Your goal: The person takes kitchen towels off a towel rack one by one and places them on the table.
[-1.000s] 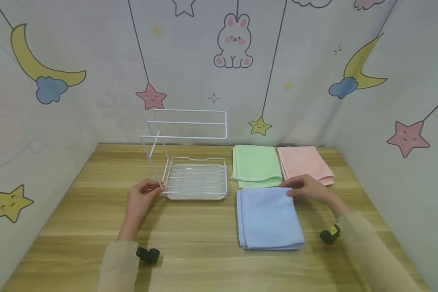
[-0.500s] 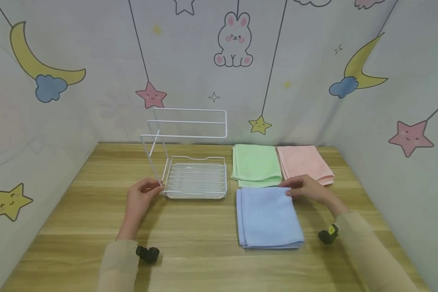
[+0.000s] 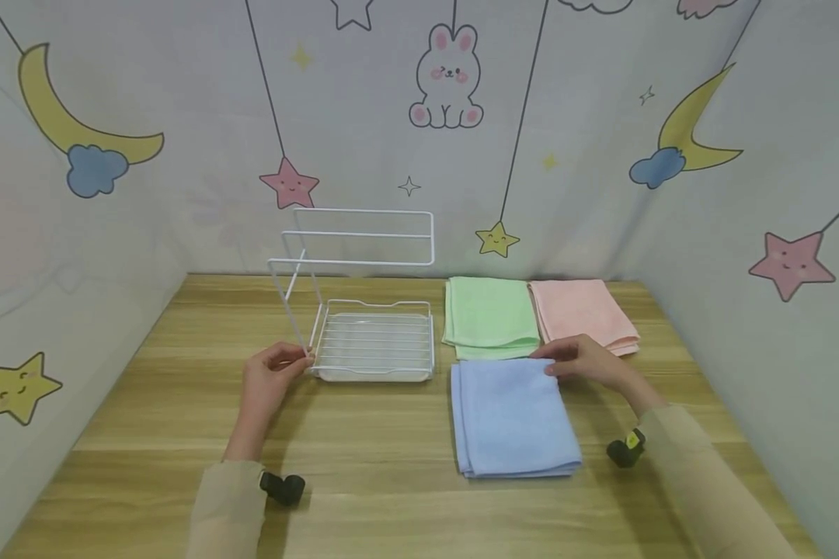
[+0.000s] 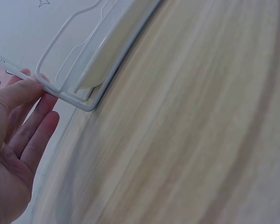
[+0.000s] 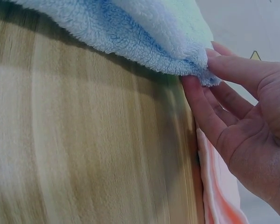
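Observation:
A white wire rack (image 3: 376,341) with a pale tray in its base stands left of centre on the wooden table. My left hand (image 3: 274,378) pinches the rack's frame near its front left corner; in the left wrist view the thumb and fingers (image 4: 33,135) close on the wire (image 4: 60,93). A folded blue towel (image 3: 516,419) lies right of centre. At its far right corner, my right hand (image 3: 587,363) pinches the cloth between thumb and fingers, and the right wrist view shows that towel corner (image 5: 196,65) slightly lifted from the table.
Behind the blue towel lie a folded green towel (image 3: 492,314) and a folded pink towel (image 3: 583,312), side by side. Printed fabric walls (image 3: 363,116) enclose the table (image 3: 363,473) at the back and sides. Rails (image 3: 363,234) of the rack rise above its base.
Both hands keep their places on the rack and the blue towel. The blue towel has shifted very slightly left; otherwise the scene looks the same.

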Motion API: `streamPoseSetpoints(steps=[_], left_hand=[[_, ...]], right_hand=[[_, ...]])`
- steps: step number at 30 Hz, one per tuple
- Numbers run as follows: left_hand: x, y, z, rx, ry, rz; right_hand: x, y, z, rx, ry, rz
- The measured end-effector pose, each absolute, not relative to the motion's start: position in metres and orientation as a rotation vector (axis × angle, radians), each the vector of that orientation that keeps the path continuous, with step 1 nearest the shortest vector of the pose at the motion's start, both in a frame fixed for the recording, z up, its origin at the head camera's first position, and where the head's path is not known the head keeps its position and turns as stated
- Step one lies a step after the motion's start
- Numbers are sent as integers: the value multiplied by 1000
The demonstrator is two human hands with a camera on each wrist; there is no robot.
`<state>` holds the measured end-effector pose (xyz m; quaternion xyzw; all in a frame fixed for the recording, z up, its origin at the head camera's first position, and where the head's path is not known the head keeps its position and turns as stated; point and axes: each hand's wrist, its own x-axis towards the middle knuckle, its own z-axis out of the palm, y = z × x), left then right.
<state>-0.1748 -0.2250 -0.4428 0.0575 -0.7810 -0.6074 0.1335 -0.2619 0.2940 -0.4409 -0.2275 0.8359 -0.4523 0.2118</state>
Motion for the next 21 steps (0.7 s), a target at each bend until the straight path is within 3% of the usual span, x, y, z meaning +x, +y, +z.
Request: streamPoseSetpoints(steps=[12,21], left_hand=[[-174,-224,-443,174,-2284,-1725],[-190,-234,-470,192,-2270,-1737]], right_hand=[[-262,296,-442,-621,2305,-1264],[-260,295,-440,-626,2316,-1272]])
